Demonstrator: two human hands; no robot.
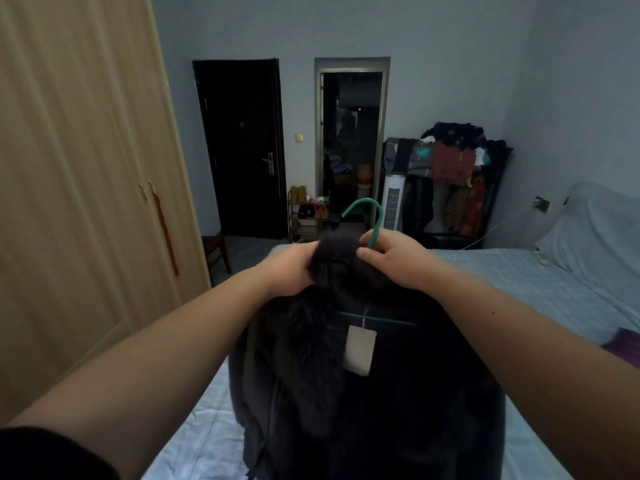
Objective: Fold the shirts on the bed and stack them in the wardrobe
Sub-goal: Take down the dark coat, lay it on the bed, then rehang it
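A dark fuzzy shirt (346,368) hangs on a green hanger (372,230). It is held up in the air over the bed (519,289), not lying flat. The top of the shirt is bunched up into a soft lump near the hanger's hook. The hook curves up above it. The green bar of the hanger shows just inside the neck. A small pale tag (359,349) hangs on a thin string from there, against the dark cloth. The rest of the shirt hangs down loose. The bed has a light blue cover. The wardrobe (79,168) stands on the left, light wood, doors closed.
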